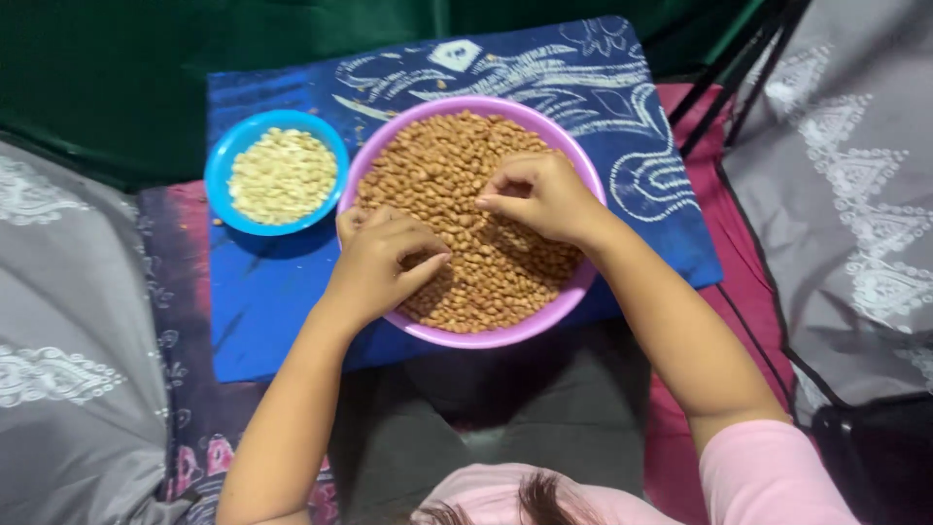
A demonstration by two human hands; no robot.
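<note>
- Two hands are working inside the purple bowl (583, 282): the left hand (381, 261) is curling loosely with its thumb out, resting on the brown peanuts (491, 267), and I cannot tell whether it is holding one.
- Just beside it, the right hand (539, 197) is pinching narrow, thumb and forefinger closing on what looks like a single nut.
- Beyond the left hand's knuckles, a round blue bowl (222, 160) is holding pale, skinned nuts (282, 175), its rim touching the purple one.
- Both smooth plastic bowls are sitting on a blue patterned cloth (282, 301).
- Risk, as I judge it: the heap is lying near the rim, so a careless wrist could be spilling small, dry, rolling nuts onto the cloth, or nudging the light blue bowl.
</note>
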